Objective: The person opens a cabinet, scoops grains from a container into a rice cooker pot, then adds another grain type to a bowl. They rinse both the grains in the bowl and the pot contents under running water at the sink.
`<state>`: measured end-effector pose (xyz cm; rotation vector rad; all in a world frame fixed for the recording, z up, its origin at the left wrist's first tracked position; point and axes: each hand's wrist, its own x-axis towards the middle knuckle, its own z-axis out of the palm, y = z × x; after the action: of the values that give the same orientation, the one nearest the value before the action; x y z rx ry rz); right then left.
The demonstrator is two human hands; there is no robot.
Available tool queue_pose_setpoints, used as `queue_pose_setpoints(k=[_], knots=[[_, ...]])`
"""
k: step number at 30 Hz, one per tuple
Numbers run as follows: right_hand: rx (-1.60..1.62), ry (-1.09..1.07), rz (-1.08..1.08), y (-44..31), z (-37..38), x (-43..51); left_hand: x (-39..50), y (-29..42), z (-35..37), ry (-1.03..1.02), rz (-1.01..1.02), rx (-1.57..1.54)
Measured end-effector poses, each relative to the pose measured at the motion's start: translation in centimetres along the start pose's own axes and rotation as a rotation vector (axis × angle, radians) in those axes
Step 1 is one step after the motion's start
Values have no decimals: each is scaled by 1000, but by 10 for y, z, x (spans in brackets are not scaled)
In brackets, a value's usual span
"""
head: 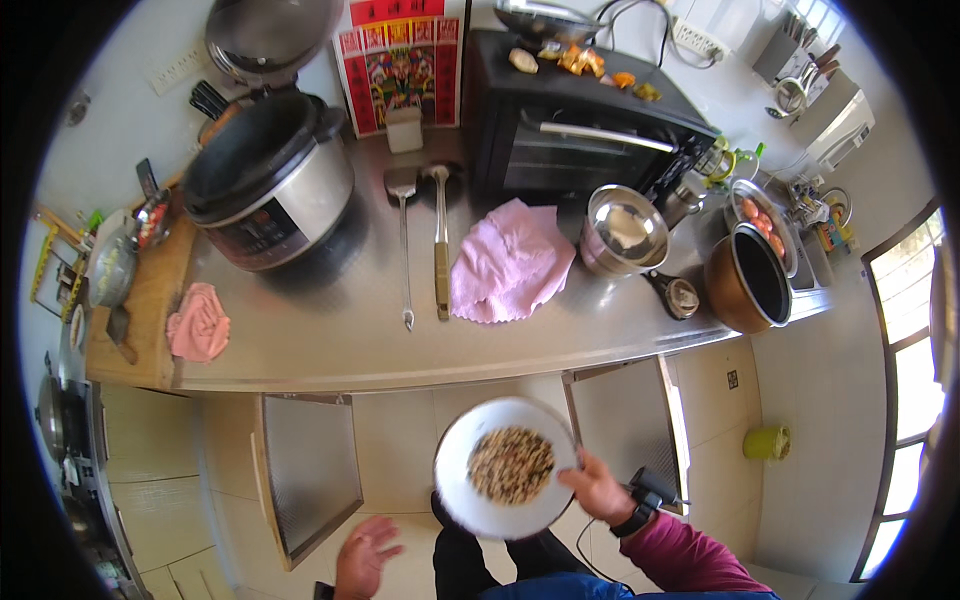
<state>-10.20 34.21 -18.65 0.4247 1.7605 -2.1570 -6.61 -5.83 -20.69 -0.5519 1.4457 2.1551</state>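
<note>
My right hand (596,487) grips the right rim of a white bowl (457,465), held in front of the counter over the floor. Mixed light and dark grains or beans (511,465) lie in the bowl. My left hand (367,555) is apart from the bowl, at the lower left, fingers spread, holding nothing. Beyond the bowl, on the metal counter, stand an electric cooker (270,195) with its lid raised, a spatula (405,247), a ladle (442,247), a pink cloth (512,262) and a steel bowl (624,231).
Two cabinet doors (311,465) stand swung out below the counter (337,352). A black oven (585,135) with peels on top is at the back. At the right are a brown inner pot (739,281) and a sink. A wooden board (135,337) and a folded cloth (199,322) lie left.
</note>
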Motion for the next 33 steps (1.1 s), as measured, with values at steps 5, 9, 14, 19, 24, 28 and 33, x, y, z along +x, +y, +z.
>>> queue_pose_setpoints(k=[5,9,14,19,24,28,33], knots=[[185,256,-237,-73,-33,30,-30,-5,-114,737,366,342],[216,394,-138,-96,-50,80,-32,-42,-214,1176,280,868],[273,376,-111,-94,-59,101,-32,-60,-263,1099,39,757],[37,560,-172,-11,-160,58,-30,-52,-248,916,-79,637],[-974,813,269,144,-292,-84,-46,-46,-211,892,-114,953],[-1083,816,390,212,-305,-135,-55,-49,-153,754,-262,1102],[-1493,271,374,174,-261,-141,-35,-54,-69,224,-73,1258]])
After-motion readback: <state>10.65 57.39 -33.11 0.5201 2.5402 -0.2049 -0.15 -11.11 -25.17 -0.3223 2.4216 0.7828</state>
